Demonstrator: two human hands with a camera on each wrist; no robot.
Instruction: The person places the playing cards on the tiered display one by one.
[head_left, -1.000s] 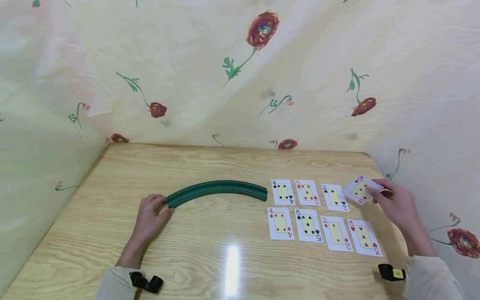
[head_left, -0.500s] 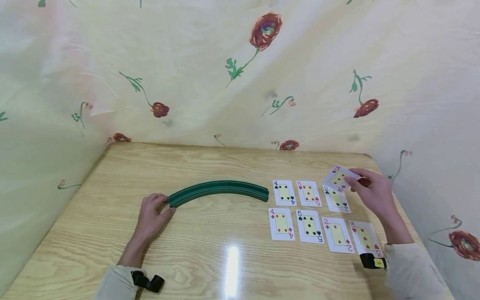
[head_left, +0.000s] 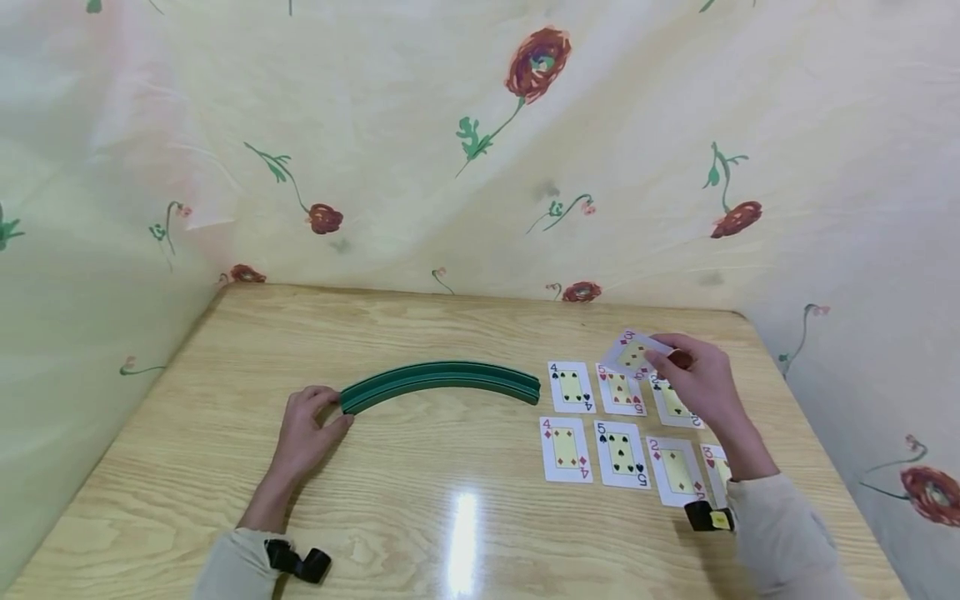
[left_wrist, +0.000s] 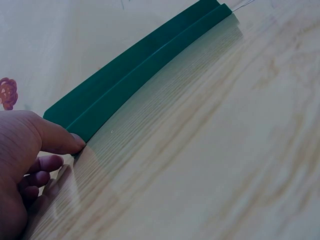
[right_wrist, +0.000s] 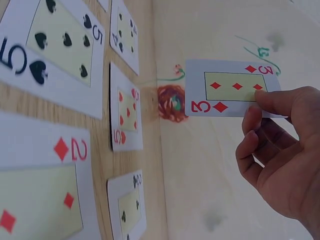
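Note:
A green curved card holder with a groove along it lies on the table. My left hand holds its left end, thumb at the near corner and fingers at the far side. In my right hand the three of diamonds is pinched between thumb and fingers, raised over the back row. In the head view this three of diamonds covers part of the five of hearts. The two of clubs is partly behind the right hand.
The four of spades lies near the holder's right end. In the front row are the four of diamonds, five of spades, two of diamonds and three of hearts, partly under the right forearm. A flowered cloth surrounds the table.
My right hand has carried the three of diamonds leftward, from right of the two of clubs to above the five of hearts. The left hand stays on the card holder.

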